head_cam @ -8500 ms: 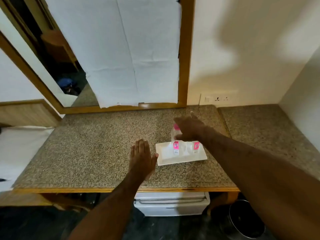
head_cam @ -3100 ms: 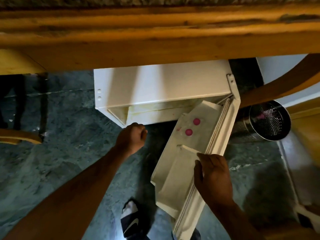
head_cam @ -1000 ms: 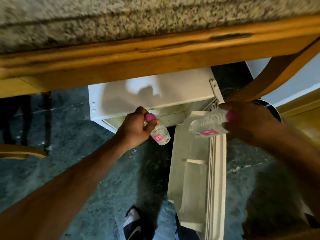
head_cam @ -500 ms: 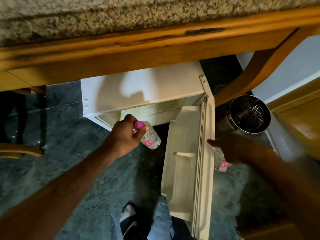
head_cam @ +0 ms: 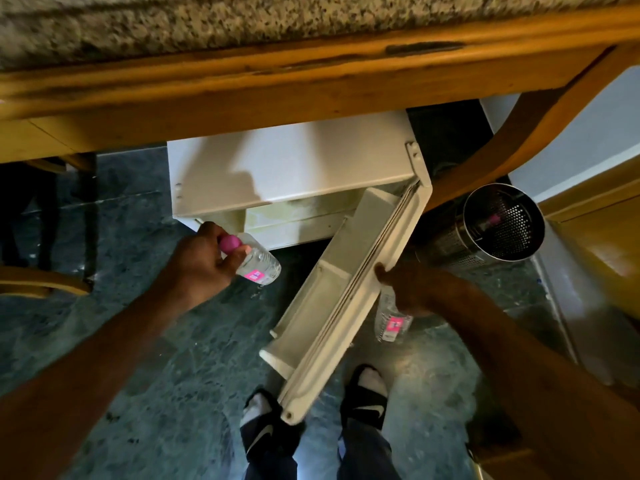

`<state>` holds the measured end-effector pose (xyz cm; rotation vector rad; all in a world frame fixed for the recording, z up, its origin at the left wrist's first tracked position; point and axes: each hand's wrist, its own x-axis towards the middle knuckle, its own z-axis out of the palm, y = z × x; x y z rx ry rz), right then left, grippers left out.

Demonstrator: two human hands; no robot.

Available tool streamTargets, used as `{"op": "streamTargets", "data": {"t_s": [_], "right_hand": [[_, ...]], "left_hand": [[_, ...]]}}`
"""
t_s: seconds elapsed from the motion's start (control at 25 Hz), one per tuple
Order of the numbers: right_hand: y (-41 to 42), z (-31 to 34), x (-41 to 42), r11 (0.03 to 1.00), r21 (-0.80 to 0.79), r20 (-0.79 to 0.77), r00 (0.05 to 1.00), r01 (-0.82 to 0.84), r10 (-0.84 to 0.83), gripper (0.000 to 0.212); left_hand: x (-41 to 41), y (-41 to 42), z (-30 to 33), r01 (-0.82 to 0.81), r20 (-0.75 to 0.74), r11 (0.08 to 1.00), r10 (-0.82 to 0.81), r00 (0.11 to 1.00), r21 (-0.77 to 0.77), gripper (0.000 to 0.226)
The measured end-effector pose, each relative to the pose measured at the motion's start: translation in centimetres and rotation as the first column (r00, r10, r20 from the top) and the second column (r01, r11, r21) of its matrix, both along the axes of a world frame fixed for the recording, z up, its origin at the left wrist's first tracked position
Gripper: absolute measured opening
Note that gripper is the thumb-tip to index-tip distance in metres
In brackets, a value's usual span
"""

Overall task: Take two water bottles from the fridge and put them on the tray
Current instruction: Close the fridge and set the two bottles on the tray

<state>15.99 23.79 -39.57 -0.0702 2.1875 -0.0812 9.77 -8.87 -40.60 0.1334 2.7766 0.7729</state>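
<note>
My left hand (head_cam: 199,263) grips a small clear water bottle (head_cam: 258,263) with a pink cap and pink label, held in front of the white mini fridge (head_cam: 287,171) under the counter. My right hand (head_cam: 408,289) holds a second clear bottle (head_cam: 391,322) that hangs downward, its pink label showing. The same hand's fingers touch the outer edge of the open fridge door (head_cam: 343,296), which is swung partway towards the fridge. The tray is out of view.
A granite counter (head_cam: 242,22) with a wooden edge (head_cam: 311,84) overhangs the fridge. A perforated metal bin (head_cam: 491,226) stands to the right, beside a curved wooden leg (head_cam: 519,133). My feet in dark sandals (head_cam: 367,396) stand on the green stone floor (head_cam: 173,393).
The fridge door has swung from wide open to partly closed, with my right hand now against its outer edge. My left hand with its bottle stays in front of the fridge.
</note>
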Motion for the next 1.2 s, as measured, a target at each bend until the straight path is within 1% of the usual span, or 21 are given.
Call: {"op": "streamTargets", "data": {"t_s": [0.08,0.2,0.28,0.4,0.56,0.6,0.72,1.04,1.12,1.2], "right_hand": [[-1.8,0.0,-1.3,1.000,-0.016,-0.026,0.999,-0.024,0.023,0.049],[-4.3,0.4,-3.1,1.000,-0.019,-0.088,0.996,-0.021,0.020,0.049],[-5.6,0.5,-4.4,0.999,-0.001,-0.118,0.992,-0.041,0.041,0.050],[-7.1,0.3,-6.4,0.999,0.005,-0.122,0.992,-0.036,0.037,0.045],[-8.2,0.0,-8.5,0.999,-0.026,-0.146,0.989,0.022,-0.025,0.041],[-8.5,0.0,-8.9,0.999,-0.035,-0.158,0.987,0.037,-0.042,0.038],[-9.3,0.0,-10.2,0.999,-0.025,-0.187,0.982,0.026,-0.030,0.031],[-9.8,-0.7,-11.0,0.999,0.006,-0.250,0.968,-0.038,0.038,0.031],[-9.8,-0.4,-10.8,1.000,0.005,-0.263,0.965,-0.019,0.019,0.037],[-9.5,0.1,-9.9,1.000,-0.021,-0.303,0.953,0.006,-0.012,0.054]], "left_hand": [[-0.4,-2.2,0.8,-0.016,-0.020,0.999,0.016,1.000,-0.032,0.028],[-0.9,-5.6,1.6,-0.037,-0.083,0.991,0.027,0.996,-0.128,0.031],[-1.1,-7.7,1.7,-0.044,-0.066,0.983,0.033,0.997,-0.177,0.031],[-0.8,-10.6,1.5,-0.072,-0.033,0.968,0.066,0.997,-0.242,0.032],[0.5,-11.9,1.4,-0.084,-0.013,0.950,0.084,0.996,-0.302,0.031],[0.7,-11.9,1.3,-0.085,-0.012,0.948,0.085,0.996,-0.307,0.032],[0.8,-11.2,1.2,-0.118,0.004,0.960,0.123,0.992,-0.255,0.032],[-1.4,-8.7,1.8,-0.101,0.026,0.972,0.109,0.994,-0.210,0.032],[-1.7,-8.3,2.1,-0.084,0.039,0.973,0.095,0.995,-0.213,0.031],[-1.2,-7.9,3.0,-0.055,0.049,0.977,0.066,0.997,-0.207,0.031]]}}
